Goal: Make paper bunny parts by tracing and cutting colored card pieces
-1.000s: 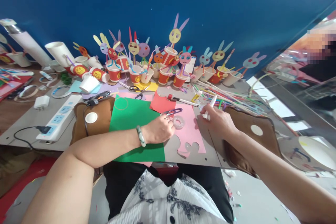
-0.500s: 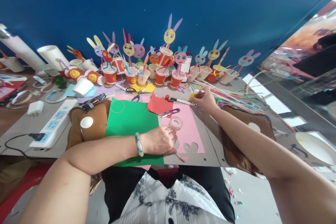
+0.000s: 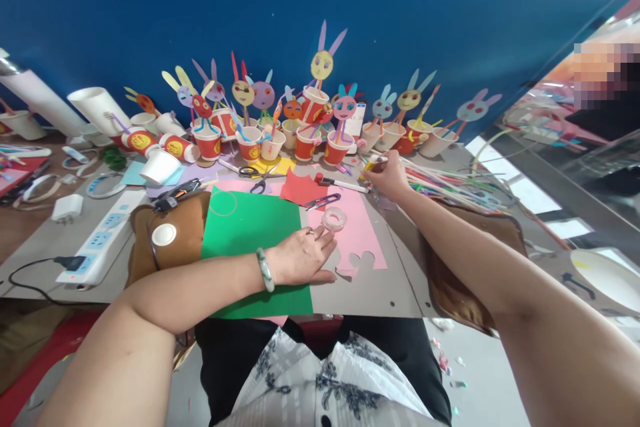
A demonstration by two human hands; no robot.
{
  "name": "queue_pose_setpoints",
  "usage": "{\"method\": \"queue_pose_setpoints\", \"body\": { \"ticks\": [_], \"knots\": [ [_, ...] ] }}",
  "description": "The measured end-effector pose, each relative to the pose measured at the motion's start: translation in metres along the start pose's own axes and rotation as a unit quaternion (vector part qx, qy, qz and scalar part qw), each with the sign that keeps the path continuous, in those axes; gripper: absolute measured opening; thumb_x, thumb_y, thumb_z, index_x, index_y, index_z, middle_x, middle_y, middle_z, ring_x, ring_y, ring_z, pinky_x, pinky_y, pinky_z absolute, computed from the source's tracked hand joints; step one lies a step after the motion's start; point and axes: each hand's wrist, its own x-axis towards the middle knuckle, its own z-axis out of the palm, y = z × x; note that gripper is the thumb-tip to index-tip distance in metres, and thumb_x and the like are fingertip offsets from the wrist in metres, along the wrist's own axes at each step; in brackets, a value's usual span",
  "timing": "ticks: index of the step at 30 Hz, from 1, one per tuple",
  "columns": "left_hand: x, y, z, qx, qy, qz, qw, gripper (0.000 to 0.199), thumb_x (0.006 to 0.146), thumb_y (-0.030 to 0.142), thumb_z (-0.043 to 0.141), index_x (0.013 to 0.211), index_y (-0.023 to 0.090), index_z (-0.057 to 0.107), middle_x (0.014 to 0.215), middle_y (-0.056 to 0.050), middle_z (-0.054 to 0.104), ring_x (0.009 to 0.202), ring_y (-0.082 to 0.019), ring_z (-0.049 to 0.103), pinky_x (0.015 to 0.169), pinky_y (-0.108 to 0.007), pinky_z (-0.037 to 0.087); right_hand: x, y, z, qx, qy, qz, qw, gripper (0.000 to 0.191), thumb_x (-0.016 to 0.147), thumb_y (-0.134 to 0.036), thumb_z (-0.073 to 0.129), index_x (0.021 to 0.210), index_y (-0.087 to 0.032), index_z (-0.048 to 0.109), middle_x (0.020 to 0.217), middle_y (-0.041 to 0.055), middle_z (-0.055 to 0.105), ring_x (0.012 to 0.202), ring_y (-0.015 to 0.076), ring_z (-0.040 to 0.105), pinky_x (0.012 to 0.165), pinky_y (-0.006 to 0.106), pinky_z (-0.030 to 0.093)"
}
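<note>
Covering right part of yellow tube (image 3: 371, 164), right hand (image 3: 391, 177) had fingers bunched narrow; gripping or just touching — couldn't tell. Tube sat at left side of fingers, long axis mostly left-right, right hand nearer. Left hand (image 3: 303, 257) lay flat, fingers loosely spread over right edge of green sheet (image 3: 250, 217); tape roll (image 3: 342, 219) just beyond fingertips. Farther out: snips (image 3: 316, 203), marker (image 3: 340, 183), scissors (image 3: 259, 183) — one of each thing named, scissors one pair.
</note>
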Motion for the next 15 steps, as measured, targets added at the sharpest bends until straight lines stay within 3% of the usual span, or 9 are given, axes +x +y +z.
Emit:
{"method": "queue_pose_setpoints", "body": {
  "ticks": [10, 12, 15],
  "knots": [
    [0.002, -0.017, 0.016, -0.009, 0.035, -0.019, 0.999, 0.066, 0.091, 0.059, 0.059, 0.131, 0.006, 0.054, 0.139, -0.021, 0.057, 0.132, -0.033, 0.052, 0.106, -0.043, 0.043, -0.012, -0.021, -0.013, 0.004, -0.041, 0.049, 0.998, 0.063, 0.057, -0.036, 0.079, 0.108, -0.023, 0.045, 0.081, 0.0024, 0.069, 0.067, 0.0224, 0.064, 0.062, 0.036, 0.05],
    [0.002, -0.018, 0.016, -0.01, 0.035, -0.018, 0.999, 0.066, 0.092, 0.059, 0.058, 0.132, 0.006, 0.055, 0.139, -0.021, 0.057, 0.132, -0.033, 0.052, 0.107, -0.043, 0.042, -0.024, -0.028, -0.02, -0.011, -0.008, 0.045, 0.999, 0.058, 0.062, -0.035, 0.075, 0.111, -0.023, 0.045, 0.084, 0.0032, 0.07, 0.068, 0.0233, 0.065, 0.065, 0.038, 0.052],
    [0.003, -0.02, 0.015, -0.018, 0.03, -0.021, 0.999, 0.065, 0.093, 0.058, 0.056, 0.133, 0.006, 0.054, 0.139, -0.021, 0.058, 0.133, -0.032, 0.051, 0.107, -0.043, 0.042, -0.054, -0.043, -0.029, -0.048, 0.098, -0.032, 0.994, 0.037, 0.078, -0.035, 0.063, 0.11, -0.023, 0.049, 0.094, 0.007, 0.072, 0.073, 0.0228, 0.066, 0.078, 0.043, 0.054]
  ]
}}
